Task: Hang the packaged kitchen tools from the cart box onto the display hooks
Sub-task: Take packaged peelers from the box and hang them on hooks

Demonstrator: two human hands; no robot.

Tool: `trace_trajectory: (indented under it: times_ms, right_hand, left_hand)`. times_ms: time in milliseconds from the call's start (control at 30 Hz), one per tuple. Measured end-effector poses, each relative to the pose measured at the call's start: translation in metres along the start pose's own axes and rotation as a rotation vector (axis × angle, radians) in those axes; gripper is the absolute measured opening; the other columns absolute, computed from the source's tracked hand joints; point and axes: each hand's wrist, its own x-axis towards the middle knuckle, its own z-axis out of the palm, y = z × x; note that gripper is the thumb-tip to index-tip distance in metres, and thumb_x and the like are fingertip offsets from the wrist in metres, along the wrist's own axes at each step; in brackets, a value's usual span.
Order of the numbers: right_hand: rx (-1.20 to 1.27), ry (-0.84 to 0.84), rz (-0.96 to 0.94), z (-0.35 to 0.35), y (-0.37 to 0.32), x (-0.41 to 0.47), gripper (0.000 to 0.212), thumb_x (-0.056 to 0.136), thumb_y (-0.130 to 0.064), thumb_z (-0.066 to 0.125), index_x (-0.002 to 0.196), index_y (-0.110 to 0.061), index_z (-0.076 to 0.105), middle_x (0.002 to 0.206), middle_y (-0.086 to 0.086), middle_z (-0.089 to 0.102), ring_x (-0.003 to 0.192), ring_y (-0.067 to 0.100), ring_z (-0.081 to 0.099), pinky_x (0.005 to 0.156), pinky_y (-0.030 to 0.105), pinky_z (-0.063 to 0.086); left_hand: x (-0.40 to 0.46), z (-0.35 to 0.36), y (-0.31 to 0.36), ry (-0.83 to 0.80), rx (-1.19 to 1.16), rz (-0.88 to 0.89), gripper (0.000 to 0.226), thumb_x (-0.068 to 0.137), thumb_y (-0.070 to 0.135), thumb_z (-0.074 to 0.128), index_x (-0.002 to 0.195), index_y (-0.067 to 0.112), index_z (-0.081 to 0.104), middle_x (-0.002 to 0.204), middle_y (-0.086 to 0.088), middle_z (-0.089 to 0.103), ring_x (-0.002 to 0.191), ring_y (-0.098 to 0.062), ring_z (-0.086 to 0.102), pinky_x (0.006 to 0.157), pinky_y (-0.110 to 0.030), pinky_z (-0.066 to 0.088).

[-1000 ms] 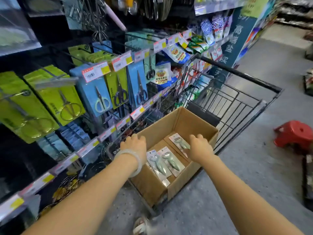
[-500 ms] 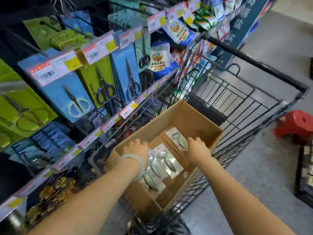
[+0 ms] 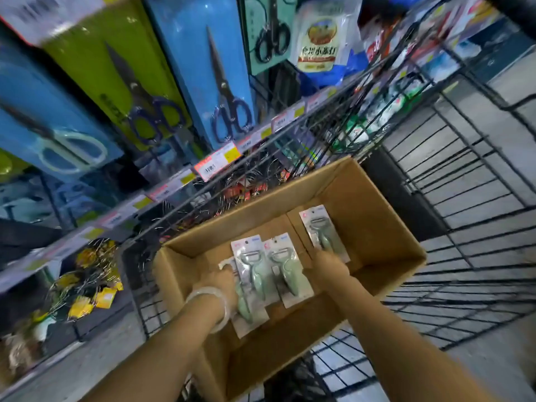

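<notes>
Both hands down inside the cardboard box [image 3: 374, 227] in the wire cart [image 3: 452, 198]. Left hand [image 3: 217, 285] over the leftmost peeler pack [image 3: 246, 311] near the box's left wall, fingers hidden beneath the knuckles, grip impossible to tell. Right hand [image 3: 329, 265] on the lower end of the far peeler pack [image 3: 320, 230], fingertips likewise out of sight. Two more packs [image 3: 272, 271] flat between the hands. Packaged scissors [image 3: 220, 76] on display hooks above, blurred.

Shop aisle: price tags [image 3: 219, 160], hung packaged scissors [image 3: 229, 82], wire cart [image 3: 452, 181].
</notes>
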Motion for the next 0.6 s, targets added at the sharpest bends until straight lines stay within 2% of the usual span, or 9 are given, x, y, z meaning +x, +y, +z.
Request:
trace_trajectory:
  times_ms: [100, 200, 367, 433, 467, 533, 600]
  right_hand:
    - [-0.046, -0.041, -0.032, 0.007, 0.009, 0.028, 0.043, 0.094, -0.032, 0.051, 0.133, -0.016, 0.043, 0.135, 0.008, 0.05, 0.125, 0.027, 0.047, 0.097, 0.038, 0.045]
    - [-0.037, -0.116, -0.028, 0.017, 0.014, 0.053, 0.037, 0.094, -0.031, 0.051, 0.126, -0.013, 0.049, 0.129, 0.01, 0.056, 0.121, 0.027, 0.051, 0.098, 0.037, 0.046]
    - [0.111, -0.206, 0.011, 0.044, 0.018, 0.089, 0.052, 0.093, -0.025, 0.055, 0.138, -0.009, 0.034, 0.135, 0.011, 0.047, 0.124, 0.028, 0.047, 0.102, 0.034, 0.04]
    - [0.198, -0.235, 0.081, 0.059, 0.015, 0.102, 0.053, 0.091, -0.025, 0.058, 0.137, -0.009, 0.037, 0.133, 0.011, 0.048, 0.122, 0.029, 0.049, 0.101, 0.036, 0.04]
    - [0.224, -0.248, 0.093, 0.065, 0.013, 0.106, 0.049, 0.091, -0.029, 0.058, 0.134, -0.013, 0.04, 0.128, 0.008, 0.052, 0.116, 0.026, 0.053, 0.098, 0.035, 0.044]
    - [0.274, -0.263, 0.112, 0.092, 0.014, 0.122, 0.048, 0.087, -0.039, 0.06, 0.128, -0.023, 0.042, 0.117, -0.001, 0.057, 0.105, 0.018, 0.058, 0.091, 0.035, 0.05]
    - [0.365, -0.269, 0.158, 0.13, 0.023, 0.146, 0.066, 0.073, -0.048, 0.07, 0.125, -0.029, 0.034, 0.115, -0.002, 0.054, 0.106, 0.022, 0.058, 0.085, 0.037, 0.051]
  left_hand:
    - [0.02, 0.018, 0.008, -0.055, -0.115, -0.096, 0.043, 0.096, 0.026, 0.048, 0.135, 0.009, 0.042, 0.138, -0.015, 0.045, 0.125, -0.03, 0.047, 0.102, -0.036, 0.039]
    - [0.036, 0.042, 0.014, -0.083, -0.222, -0.119, 0.041, 0.096, 0.028, 0.046, 0.135, 0.014, 0.045, 0.136, -0.009, 0.05, 0.122, -0.026, 0.05, 0.103, -0.034, 0.041]
    - [0.072, 0.076, 0.025, -0.112, -0.325, -0.171, 0.041, 0.093, 0.025, 0.049, 0.132, 0.014, 0.045, 0.136, -0.007, 0.048, 0.124, -0.023, 0.048, 0.101, -0.026, 0.037]
    - [0.084, 0.085, 0.029, -0.09, -0.381, -0.223, 0.039, 0.09, 0.027, 0.052, 0.128, 0.016, 0.049, 0.131, -0.006, 0.052, 0.119, -0.023, 0.051, 0.098, -0.026, 0.039]
    - [0.09, 0.09, 0.031, -0.076, -0.398, -0.25, 0.043, 0.087, 0.03, 0.055, 0.128, 0.018, 0.05, 0.131, -0.005, 0.053, 0.119, -0.024, 0.051, 0.098, -0.027, 0.041]
    - [0.109, 0.108, 0.03, -0.052, -0.407, -0.299, 0.065, 0.076, 0.043, 0.056, 0.135, 0.021, 0.045, 0.138, -0.006, 0.049, 0.127, -0.027, 0.045, 0.105, -0.035, 0.038]
    - [0.124, 0.121, 0.033, -0.02, -0.457, -0.345, 0.083, 0.066, 0.053, 0.052, 0.142, 0.023, 0.037, 0.146, -0.007, 0.041, 0.134, -0.03, 0.035, 0.109, -0.039, 0.033]
